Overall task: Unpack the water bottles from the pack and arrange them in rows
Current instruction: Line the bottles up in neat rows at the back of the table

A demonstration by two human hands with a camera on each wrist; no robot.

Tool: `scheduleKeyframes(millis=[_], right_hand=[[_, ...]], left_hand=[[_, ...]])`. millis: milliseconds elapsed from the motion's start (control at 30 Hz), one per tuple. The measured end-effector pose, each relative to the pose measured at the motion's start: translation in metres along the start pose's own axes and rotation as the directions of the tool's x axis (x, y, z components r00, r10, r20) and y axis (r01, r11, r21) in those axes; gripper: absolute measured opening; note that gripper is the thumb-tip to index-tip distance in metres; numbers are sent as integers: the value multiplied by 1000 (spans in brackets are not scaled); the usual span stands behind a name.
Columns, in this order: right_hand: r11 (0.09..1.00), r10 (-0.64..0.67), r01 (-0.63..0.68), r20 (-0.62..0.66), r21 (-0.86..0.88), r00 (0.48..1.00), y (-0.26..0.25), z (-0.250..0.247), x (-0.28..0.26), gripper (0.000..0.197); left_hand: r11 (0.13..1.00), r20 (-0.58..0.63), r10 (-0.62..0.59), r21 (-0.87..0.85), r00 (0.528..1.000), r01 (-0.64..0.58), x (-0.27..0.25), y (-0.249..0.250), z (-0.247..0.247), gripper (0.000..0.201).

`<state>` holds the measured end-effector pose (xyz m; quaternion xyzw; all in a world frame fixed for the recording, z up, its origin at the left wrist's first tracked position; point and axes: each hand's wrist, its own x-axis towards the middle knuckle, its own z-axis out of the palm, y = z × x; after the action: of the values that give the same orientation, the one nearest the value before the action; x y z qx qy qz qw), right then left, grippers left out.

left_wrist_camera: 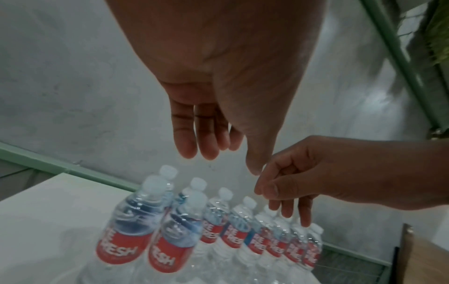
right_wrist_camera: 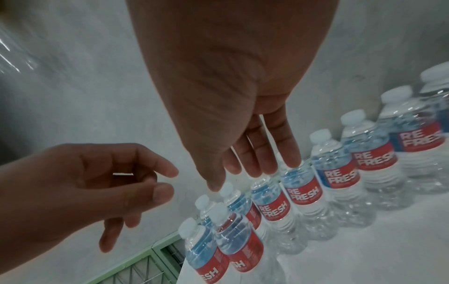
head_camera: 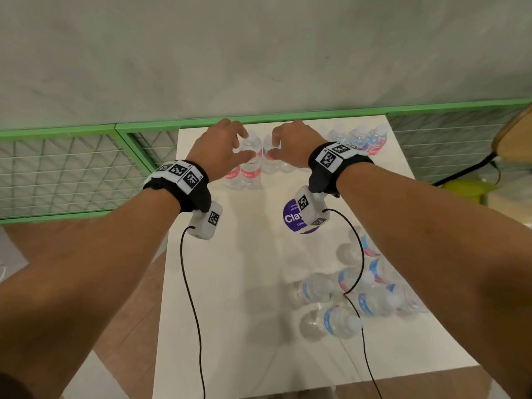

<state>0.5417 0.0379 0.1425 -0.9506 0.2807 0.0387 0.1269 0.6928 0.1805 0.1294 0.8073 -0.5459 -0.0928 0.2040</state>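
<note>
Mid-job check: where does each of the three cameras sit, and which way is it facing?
Head: up high, facing forward and down at the table; both forearms, left hand and right hand show.
Left wrist: along the left hand toward the standing bottles.
Right wrist: along the right hand.
Both wrist views share the bottle row and the opposite hand.

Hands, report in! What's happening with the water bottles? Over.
Left hand and right hand open, above the standing row. Remaining bottles lie at near right. Nothing blocking.
</note>
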Motion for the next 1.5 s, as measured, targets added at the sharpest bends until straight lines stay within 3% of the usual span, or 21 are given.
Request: scheduleKeyframes(millis=[233,433,533,667,967,1200,1500], right_hand=[[999,28,-32,101,39,994,42,-21,-104,30],[1000,8,-11,272,9,962,68,-6,-200,32],[999,7,-18,324,33,946,77,13,-234,36],[1000,-11,11,366,1,931,85,39,-260,40],[989,-79,105,231,-103,970,85,69,-278,28],[988,-95,116,196,-101,976,85,68,-277,29],[996,-83,87,145,-25,986,85,31,-202,32]], left_hand=[[990,173,85,-128,981,-63,-56,90,19,30],[990,353,129,-100,927,-100,-114,151,60,37],[994,426,102,-21,899,-103,-138,169,79,48],[996,477,37,49,878,-68,-164,183,100,46],[985,391,-48,174,919,-22,-188,189,129,34],[980,380,-40,198,924,-39,-181,190,130,21],[982,337,-10,182,941,-55,-115,166,90,17]])
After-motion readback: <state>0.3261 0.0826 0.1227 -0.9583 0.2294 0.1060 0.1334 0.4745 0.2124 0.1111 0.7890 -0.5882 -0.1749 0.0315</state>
